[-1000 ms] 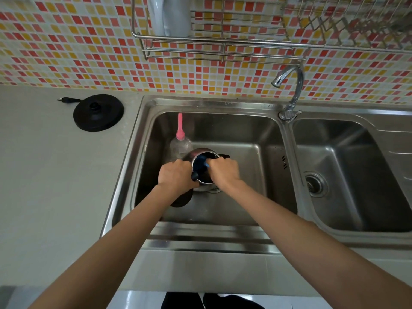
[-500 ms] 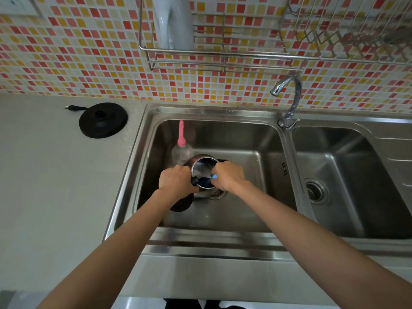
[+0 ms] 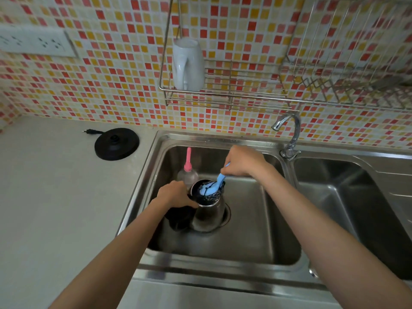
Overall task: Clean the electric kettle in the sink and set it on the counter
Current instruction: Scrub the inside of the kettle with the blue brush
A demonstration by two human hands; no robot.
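Fingers of the right hand [image 3: 243, 161] pinch a blue brush [image 3: 210, 189] whose head fills the mouth of the kettle [image 3: 208, 216], while the left hand [image 3: 176, 195] curls round its dark handle side. A hard tug on the snagged brush could tip the wet steel body or knock the bottle [image 3: 188, 175] just behind. The kettle stands upright over the drain in the sink [image 3: 256, 230], below the right fingers and against the left ones, its base [image 3: 117, 143] well apart on the counter [image 3: 55, 197].
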